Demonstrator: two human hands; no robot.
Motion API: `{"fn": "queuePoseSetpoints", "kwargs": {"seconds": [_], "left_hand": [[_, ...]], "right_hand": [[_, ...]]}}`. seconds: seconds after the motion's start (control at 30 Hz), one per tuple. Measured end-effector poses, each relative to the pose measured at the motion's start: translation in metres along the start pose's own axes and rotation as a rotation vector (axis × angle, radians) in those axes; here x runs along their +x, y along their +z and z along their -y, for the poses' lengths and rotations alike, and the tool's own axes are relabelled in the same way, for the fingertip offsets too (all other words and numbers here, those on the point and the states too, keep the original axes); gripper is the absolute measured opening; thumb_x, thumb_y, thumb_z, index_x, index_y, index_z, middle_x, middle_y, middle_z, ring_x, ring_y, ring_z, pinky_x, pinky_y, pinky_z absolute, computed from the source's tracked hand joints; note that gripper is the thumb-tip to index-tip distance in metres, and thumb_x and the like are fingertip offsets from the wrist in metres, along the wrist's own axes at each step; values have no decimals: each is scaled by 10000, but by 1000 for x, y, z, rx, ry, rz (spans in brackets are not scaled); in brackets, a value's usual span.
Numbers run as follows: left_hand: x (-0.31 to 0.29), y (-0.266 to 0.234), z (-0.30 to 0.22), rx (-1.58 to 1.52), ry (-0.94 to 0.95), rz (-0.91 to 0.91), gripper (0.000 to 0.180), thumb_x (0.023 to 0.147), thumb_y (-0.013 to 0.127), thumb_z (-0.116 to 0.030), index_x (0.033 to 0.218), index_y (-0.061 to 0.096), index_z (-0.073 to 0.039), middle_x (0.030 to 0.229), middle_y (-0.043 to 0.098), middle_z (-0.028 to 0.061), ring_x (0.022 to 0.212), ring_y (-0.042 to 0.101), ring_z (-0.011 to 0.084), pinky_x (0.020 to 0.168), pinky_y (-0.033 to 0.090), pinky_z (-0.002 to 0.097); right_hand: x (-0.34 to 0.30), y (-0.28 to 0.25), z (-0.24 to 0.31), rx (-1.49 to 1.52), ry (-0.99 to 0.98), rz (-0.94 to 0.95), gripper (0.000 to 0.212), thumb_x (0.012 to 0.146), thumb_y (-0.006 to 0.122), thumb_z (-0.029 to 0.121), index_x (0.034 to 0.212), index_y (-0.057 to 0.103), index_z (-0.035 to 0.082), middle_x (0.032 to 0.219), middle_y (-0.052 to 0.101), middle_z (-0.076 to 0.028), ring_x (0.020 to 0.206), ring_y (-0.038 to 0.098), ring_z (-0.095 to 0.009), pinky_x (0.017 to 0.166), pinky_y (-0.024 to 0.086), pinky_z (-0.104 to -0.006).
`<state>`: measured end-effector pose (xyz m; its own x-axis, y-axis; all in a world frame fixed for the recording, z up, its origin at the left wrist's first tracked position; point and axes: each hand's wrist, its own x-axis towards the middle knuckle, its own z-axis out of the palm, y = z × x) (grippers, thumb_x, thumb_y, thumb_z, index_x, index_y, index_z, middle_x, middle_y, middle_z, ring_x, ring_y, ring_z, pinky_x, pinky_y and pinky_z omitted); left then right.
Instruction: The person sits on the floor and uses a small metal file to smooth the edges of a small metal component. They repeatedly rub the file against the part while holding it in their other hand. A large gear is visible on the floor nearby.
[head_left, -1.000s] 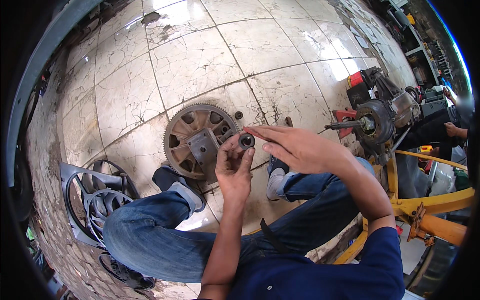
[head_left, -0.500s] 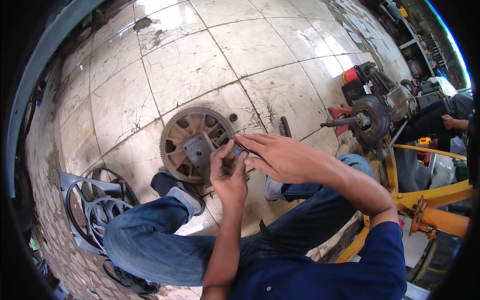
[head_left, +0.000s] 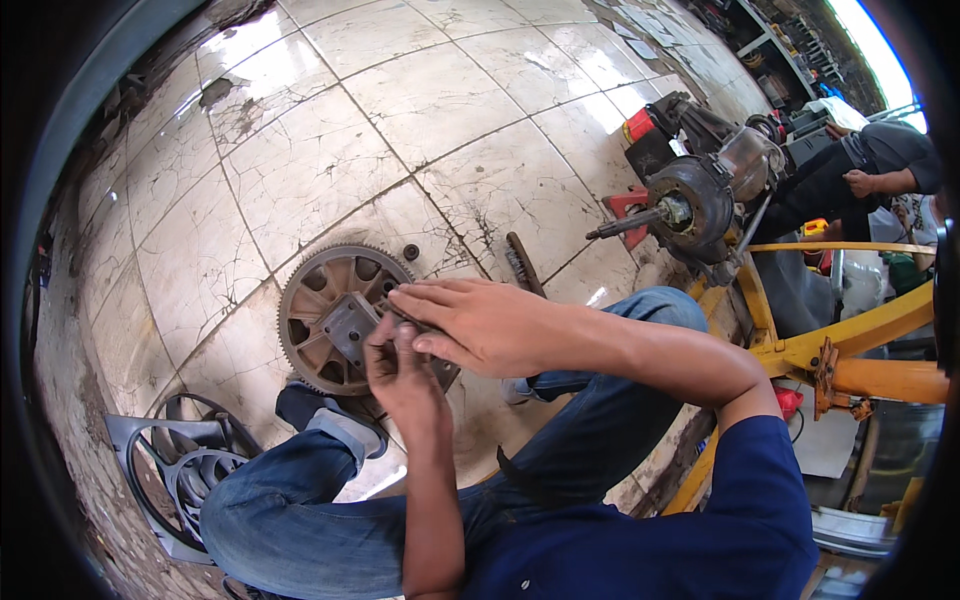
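My left hand (head_left: 405, 378) is closed, thumb and fingertips pinching a small grey metal piece (head_left: 420, 327), which the hands mostly cover. From the right, my right hand (head_left: 480, 325) lies over the same piece, fingers together on top and thumb below. Both hands are above the right side of a large toothed wheel (head_left: 308, 283) with brown spokes, flat on the floor. On that wheel rests a squarish grey metal block (head_left: 350, 325) with holes in its face, partly hidden by my left hand.
A small dark ring-shaped part (head_left: 411, 252) and a brush (head_left: 521, 264) lie on the cracked tile floor (head_left: 300, 140). Right of them stands a large shaft-and-housing assembly (head_left: 690, 200), near a yellow frame (head_left: 850, 330). Grey fan-like parts (head_left: 190, 470) lie at left. Another person (head_left: 880, 170) sits far right.
The whole view has shifted, so the wheel and floor things appear further left and the brush shows more. Both hands remain together around the small piece, tilted slightly differently.
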<state>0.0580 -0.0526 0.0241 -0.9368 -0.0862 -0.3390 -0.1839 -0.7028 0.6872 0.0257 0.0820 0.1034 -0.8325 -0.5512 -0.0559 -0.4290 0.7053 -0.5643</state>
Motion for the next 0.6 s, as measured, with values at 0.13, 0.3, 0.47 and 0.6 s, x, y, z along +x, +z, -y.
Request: {"fn": "queuePoseSetpoints", "kwargs": {"seconds": [0.13,0.3,0.47,0.6], "left_hand": [[-3,-1,-5,-55,-30,28,185,972,554,-17,1158,555,-15,1133,594,93,1003,588,145,880,505,288],[-4,0,0,-40,-53,52,176,989,538,-51,1160,551,-12,1123,593,99,1004,598,145,883,510,287],[-4,4,-4,-98,-141,12,173,1007,523,-105,1143,570,-9,1173,615,122,1047,612,168,874,525,289],[-8,6,2,-145,-272,34,256,1018,515,-181,1204,556,-9,1208,609,121,1059,613,169,891,527,289]], "right_hand": [[0,6,-3,30,-34,3,568,1034,350,373,1382,422,-70,1391,475,-259,1299,453,-385,1077,374,-437],[0,-1,-2,55,16,51,565,1029,368,355,1406,394,-65,1421,452,-245,1328,424,-376,1113,332,-434],[0,8,-3,9,7,41,557,1027,373,351,1412,399,-51,1430,449,-236,1332,421,-374,1124,317,-431],[2,2,-11,25,52,86,546,1028,370,356,1404,422,-37,1431,449,-235,1339,417,-367,1125,316,-430]]}}
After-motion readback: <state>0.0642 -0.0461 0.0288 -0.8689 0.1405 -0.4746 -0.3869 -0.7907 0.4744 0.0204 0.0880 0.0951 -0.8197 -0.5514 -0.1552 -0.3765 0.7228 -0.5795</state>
